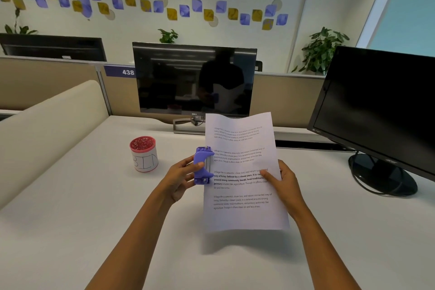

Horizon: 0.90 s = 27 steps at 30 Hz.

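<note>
Purple plastic, hard and curved, forms the hole punch (203, 165), which is clasped in the left grip (181, 176) and set over the nine-o'clock edge of the paper sheet (242, 214). The thin, printed, slightly wavy sheet is pinched at its three-o'clock edge by the right grip (283, 181), above the smooth white table (94, 219). Punching appears to be in hand. A firm squeeze is called for next, with the edge seated squarely in the slot.
</note>
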### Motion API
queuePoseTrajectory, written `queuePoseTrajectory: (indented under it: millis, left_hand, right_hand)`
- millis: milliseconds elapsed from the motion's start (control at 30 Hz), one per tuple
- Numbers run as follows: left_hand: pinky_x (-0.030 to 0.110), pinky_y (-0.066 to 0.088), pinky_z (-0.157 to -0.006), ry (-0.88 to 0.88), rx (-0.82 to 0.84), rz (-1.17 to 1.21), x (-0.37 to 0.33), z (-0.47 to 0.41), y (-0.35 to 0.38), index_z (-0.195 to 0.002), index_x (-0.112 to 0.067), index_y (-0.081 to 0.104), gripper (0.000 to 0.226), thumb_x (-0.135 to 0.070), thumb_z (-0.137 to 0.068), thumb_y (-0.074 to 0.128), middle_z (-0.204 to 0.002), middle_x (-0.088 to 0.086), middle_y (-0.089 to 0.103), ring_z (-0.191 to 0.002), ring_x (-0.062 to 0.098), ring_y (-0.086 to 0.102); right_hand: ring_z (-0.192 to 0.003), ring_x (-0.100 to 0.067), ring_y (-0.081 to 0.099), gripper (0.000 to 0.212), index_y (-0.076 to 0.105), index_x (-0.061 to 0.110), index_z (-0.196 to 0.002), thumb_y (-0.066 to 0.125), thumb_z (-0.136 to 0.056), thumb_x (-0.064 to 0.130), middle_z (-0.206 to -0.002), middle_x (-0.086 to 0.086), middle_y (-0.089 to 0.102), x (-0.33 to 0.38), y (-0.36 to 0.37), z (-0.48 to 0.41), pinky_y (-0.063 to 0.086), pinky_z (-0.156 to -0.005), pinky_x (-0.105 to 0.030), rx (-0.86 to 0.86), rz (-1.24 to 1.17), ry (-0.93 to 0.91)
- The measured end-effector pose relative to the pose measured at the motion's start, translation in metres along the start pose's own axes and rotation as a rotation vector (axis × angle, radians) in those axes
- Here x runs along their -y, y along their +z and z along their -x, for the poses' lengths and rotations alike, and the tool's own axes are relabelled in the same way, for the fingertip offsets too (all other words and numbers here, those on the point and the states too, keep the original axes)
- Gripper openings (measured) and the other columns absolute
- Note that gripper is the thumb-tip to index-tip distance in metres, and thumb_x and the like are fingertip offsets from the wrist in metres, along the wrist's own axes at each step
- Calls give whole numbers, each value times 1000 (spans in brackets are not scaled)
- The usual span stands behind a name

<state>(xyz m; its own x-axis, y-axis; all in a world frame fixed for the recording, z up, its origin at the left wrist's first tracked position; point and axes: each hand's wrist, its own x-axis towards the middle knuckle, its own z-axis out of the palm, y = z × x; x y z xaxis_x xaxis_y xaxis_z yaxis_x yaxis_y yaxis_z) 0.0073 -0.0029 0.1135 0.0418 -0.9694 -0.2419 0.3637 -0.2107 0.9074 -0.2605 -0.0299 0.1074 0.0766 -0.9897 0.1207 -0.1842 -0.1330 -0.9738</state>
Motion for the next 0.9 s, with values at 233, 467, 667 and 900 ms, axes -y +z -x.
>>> queuePoseTrajectory:
  millis: [233, 467, 667, 900]
  left_hand:
    - [40, 51, -81, 31, -27, 12, 0, -1, 1, -119, -13, 51, 34, -13, -86, 59, -103, 7, 63, -94, 24, 60]
    - [41, 50, -82, 39, -24, 22, 1, 0, 4, -121, -12, 50, 35, -13, -87, 58, -104, 7, 63, -94, 25, 60]
    - [45, 45, -91, 26, -69, 24, -3, -1, -2, -120, -12, 50, 34, -11, -87, 59, -103, 7, 61, -103, 30, 56]
    - [43, 46, -89, -4, -73, 24, -3, 1, -1, -117, -12, 52, 31, -13, -86, 60, -102, 6, 61, -102, 29, 55]
  right_hand:
    - [-92, -20, 64, 36, 48, 23, -121, 60, -88, 26, -111, 4, 59, 7, -1, 0, 54, -70, -26, -47, 130, -50]
    - [-91, -17, 59, 39, 47, 20, -128, 57, -90, 22, -106, 7, 56, 19, 3, -2, 51, -76, -30, -75, 277, -124]
    - [-91, -17, 65, 30, 54, 31, -113, 63, -85, 26, -105, 7, 64, 21, -6, -2, 53, -71, -28, -22, 15, -51]
    - [-94, -23, 68, 31, 57, 30, -111, 67, -83, 23, -110, 0, 68, 11, -8, 0, 59, -76, -38, 10, -142, 14]
